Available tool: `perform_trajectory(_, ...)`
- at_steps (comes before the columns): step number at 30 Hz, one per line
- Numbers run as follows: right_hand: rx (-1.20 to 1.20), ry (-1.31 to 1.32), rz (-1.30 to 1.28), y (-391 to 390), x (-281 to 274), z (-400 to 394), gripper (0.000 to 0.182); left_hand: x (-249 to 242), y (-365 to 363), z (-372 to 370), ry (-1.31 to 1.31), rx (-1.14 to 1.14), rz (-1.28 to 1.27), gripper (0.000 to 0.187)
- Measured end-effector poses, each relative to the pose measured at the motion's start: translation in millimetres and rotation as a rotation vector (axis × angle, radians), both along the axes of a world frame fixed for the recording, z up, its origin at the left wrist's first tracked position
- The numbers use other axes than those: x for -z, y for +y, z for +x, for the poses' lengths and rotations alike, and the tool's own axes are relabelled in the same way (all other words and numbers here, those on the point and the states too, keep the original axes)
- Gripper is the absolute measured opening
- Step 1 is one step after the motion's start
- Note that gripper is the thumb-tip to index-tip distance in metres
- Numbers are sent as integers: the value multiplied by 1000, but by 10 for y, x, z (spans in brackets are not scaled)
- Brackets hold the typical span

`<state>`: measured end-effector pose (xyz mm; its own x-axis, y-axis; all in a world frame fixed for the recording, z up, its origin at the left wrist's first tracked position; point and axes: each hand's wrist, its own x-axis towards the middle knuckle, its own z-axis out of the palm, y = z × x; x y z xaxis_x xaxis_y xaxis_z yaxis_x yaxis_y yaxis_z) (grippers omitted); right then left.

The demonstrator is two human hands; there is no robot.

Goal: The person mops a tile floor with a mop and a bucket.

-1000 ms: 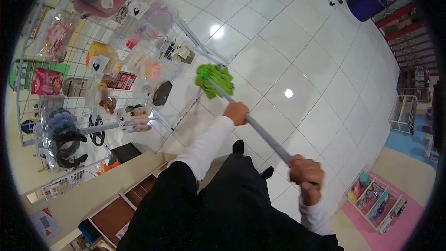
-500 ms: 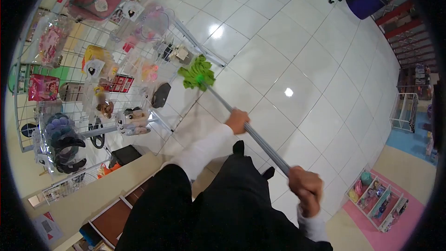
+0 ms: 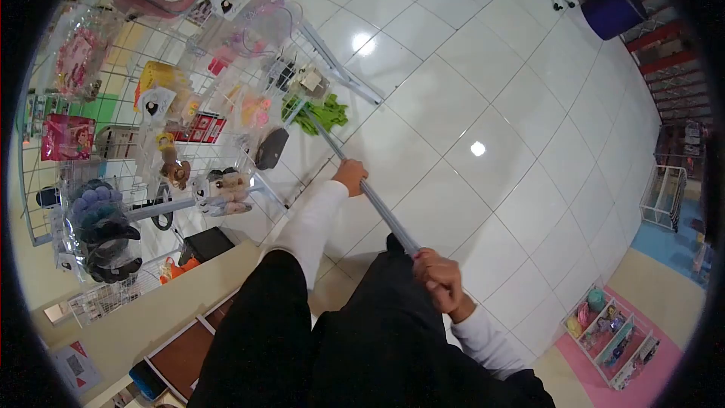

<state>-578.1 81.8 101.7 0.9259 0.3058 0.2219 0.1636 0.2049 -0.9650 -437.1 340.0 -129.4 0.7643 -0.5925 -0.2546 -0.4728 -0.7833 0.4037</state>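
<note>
A mop with a grey pole (image 3: 389, 219) slants across the view from lower right to upper left. Its green mop head (image 3: 326, 115) lies on the white tiled floor, partly behind the wire display rack. Around the middle of the pole my left hand (image 3: 351, 177) is closed. My right hand (image 3: 440, 279) grips the pole's near end, close to my dark clothing.
A wire display rack (image 3: 136, 208) hung with packaged accessories stands on the left, its foot (image 3: 362, 89) reaching onto the tiles. A purple bin (image 3: 613, 9) sits at upper right. At lower right is a white divided tray (image 3: 604, 366) of small goods.
Both hands have moved left with the pole, the right hand also drawing inward. The mop head has slid partly under the rack.
</note>
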Motion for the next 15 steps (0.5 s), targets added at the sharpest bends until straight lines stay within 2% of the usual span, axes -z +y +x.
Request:
perform_trajectory(1,-49,-32,6,47,23,-12,21,-21,58,-19,2,-2,-9,17)
perform_trajectory(3,8,-21,-24,-12,-126,-41,21,-53,72,-101,17,-8,-21,16)
perform_trajectory(5,35,28,-4,-267,-287,-91,25,-46,-265,-205,34,-8,-37,13)
perform_trajectory(7,178,172,0,-566,-741,-142,35,-445,-728,-326,-7,62,-181,11)
perform_trajectory(10,363,102,17,-1015,-1279,-314,35,-825,-1501,-661,112,94,-287,11)
perform_trajectory(15,267,56,-117,-1491,-2355,-658,26,-1453,-2510,-1322,281,210,-559,12)
